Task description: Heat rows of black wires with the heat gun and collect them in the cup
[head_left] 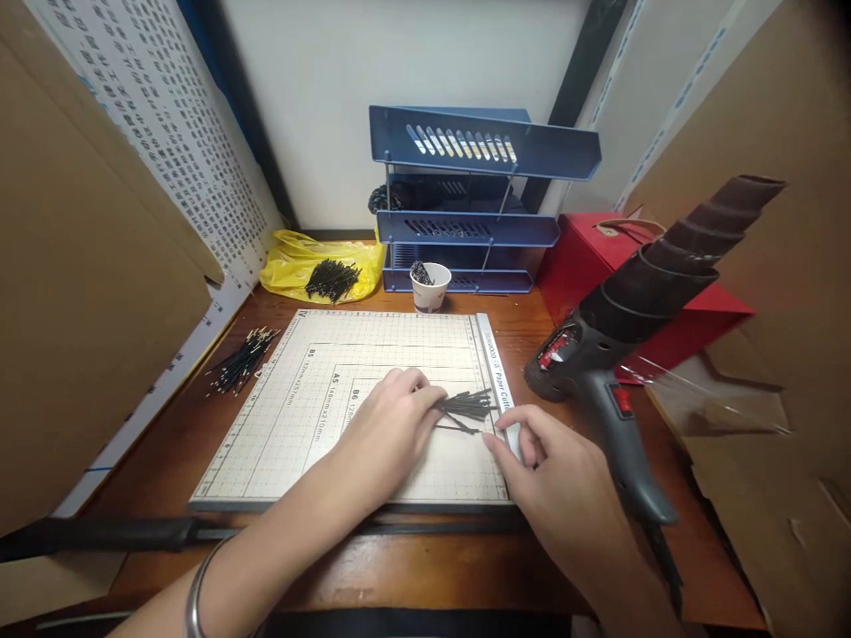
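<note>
My left hand (399, 425) rests on the paper cutter board (285, 443), its fingers closed around one end of a bundle of thin black tube-like pieces (469, 405). The pieces fan out to the right, and one or two lie apart below the rest. Their ends inside my left hand are hidden. Near the bundle's free ends, at the cutter's right edge, is my right hand (558, 478). Its thumb and forefinger are slightly apart with nothing visible between them, and the other fingers are curled.
Black pieces with pale tips (245, 359) lie left of the board. More black pieces (333, 279) sit on a yellow bag (283, 266). Behind the board stand a paper cup (431, 297) and a blue tray rack (465, 229). A heat gun (618, 372) and red box (578, 257) are right.
</note>
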Motion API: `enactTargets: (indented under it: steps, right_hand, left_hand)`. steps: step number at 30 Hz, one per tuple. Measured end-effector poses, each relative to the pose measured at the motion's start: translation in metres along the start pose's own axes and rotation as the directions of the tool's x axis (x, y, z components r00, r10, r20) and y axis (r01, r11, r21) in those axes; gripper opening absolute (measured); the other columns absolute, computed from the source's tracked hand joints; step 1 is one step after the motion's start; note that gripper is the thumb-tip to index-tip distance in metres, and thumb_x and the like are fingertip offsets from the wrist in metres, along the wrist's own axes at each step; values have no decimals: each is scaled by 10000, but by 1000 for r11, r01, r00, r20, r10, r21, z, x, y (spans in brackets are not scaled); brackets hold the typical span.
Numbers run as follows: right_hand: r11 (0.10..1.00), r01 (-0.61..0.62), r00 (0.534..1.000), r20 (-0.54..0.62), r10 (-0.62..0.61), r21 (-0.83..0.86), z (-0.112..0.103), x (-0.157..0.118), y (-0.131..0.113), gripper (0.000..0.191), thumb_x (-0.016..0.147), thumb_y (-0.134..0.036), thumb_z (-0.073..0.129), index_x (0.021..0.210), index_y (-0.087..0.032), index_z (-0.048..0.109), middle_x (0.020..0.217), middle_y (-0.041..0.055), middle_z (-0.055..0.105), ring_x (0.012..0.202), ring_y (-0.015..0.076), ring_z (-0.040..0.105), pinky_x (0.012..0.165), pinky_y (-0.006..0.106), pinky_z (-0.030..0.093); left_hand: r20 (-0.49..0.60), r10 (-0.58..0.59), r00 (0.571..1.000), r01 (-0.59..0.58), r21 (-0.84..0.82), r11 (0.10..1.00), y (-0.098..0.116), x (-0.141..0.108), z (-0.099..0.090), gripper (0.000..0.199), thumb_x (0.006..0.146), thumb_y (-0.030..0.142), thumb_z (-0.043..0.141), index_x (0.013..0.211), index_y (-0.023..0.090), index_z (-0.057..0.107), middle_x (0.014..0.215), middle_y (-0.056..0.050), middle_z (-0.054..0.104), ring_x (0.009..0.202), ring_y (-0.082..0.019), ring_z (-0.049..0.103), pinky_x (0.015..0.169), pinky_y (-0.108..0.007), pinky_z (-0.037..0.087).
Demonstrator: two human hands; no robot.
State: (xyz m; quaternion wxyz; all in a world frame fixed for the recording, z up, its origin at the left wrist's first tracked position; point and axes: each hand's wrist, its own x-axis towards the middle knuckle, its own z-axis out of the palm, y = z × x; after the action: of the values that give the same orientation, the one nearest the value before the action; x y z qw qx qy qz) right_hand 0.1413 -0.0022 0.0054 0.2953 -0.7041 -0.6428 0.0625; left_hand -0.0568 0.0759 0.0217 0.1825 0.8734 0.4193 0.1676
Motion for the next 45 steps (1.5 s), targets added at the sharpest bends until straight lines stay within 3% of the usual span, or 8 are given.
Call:
enactTargets:
  steps: [6, 14, 22, 26, 31, 38, 42, 45]
  right_hand:
    - [1000, 7, 1000, -23, -8, -28, -4, 0, -2, 137, 896, -269, 645, 1010, -247, 717, 727, -27, 596, 597, 143, 581, 554, 278, 353]
    - [990, 129, 986, 103, -134, 52, -8, -6, -13, 172, 935, -287, 614, 1031, -250, 752, 829, 5, 645, 727, 161, 616, 647, 300, 393]
    - [978, 210, 956, 205, -208, 12, -5, -4, -15, 225, 931, -184, 553, 933, -257, 766, 779, -2, 622, 668, 145, 570, 611, 304, 341]
    - [978, 207, 965, 170, -201, -18, -9, -5, -12, 233, 931, -171, 552, 938, -249, 771, 765, -3, 640, 664, 148, 590, 620, 300, 355]
    - [979, 203, 971, 131, -198, -31, -8, -7, -7, 203, 933, -213, 580, 974, -244, 776, 785, 8, 663, 672, 156, 622, 616, 285, 376]
    - [969, 238, 970, 64, -234, -58, -7, -7, 0, 198, 939, -231, 587, 942, -241, 785, 726, -5, 628, 577, 124, 560, 560, 271, 362]
    - [971, 235, 971, 50, -233, -53, -7, -6, 1, 171, 926, -224, 602, 981, -234, 764, 734, -13, 628, 607, 131, 583, 577, 275, 382]
    - [974, 221, 975, 28, -220, -55, -5, -6, 0, 155, 912, -199, 604, 904, -221, 757, 704, -15, 617, 607, 136, 590, 584, 280, 388]
  left_hand:
    - [-20, 2, 1000, -2, 3, 1000, 3, -11, -1, 322, 942, 176, 529, 1224, 216, 678, 1167, -105, 641, 1085, -295, 555, 944, -490, 506]
    - [-117, -60, 991, 68, 59, 996, 14, -17, 8, 346, 889, 198, 527, 1187, 240, 697, 1108, -106, 661, 1047, -313, 566, 870, -502, 515]
    - [-66, -76, 995, 80, 62, 995, 13, -1, 2, 228, 964, 265, 546, 1036, 235, 760, 1030, -86, 701, 1014, -300, 577, 873, -477, 511]
    - [-9, -50, 999, 50, 82, 995, 13, 11, -2, 261, 971, 199, 524, 1025, 236, 776, 986, -79, 723, 979, -288, 595, 860, -457, 508]
    - [-12, -32, 999, 33, 117, 993, 15, 15, -3, 299, 963, 167, 498, 1046, 233, 777, 1000, -85, 733, 971, -283, 616, 848, -441, 516]
    - [40, -17, 999, 16, 33, 999, 18, 26, -5, 279, 907, 91, 515, 971, 209, 759, 1005, -69, 740, 1002, -273, 633, 914, -438, 521]
    - [-14, -3, 1000, 4, 85, 996, 26, 17, -3, 297, 967, 112, 476, 1094, 188, 734, 1131, -79, 731, 1087, -273, 639, 972, -432, 512]
    - [-50, 67, 996, -58, 161, 985, 31, -2, 3, 334, 1024, 188, 442, 1278, 173, 658, 1363, -100, 666, 1323, -287, 560, 1121, -462, 431]
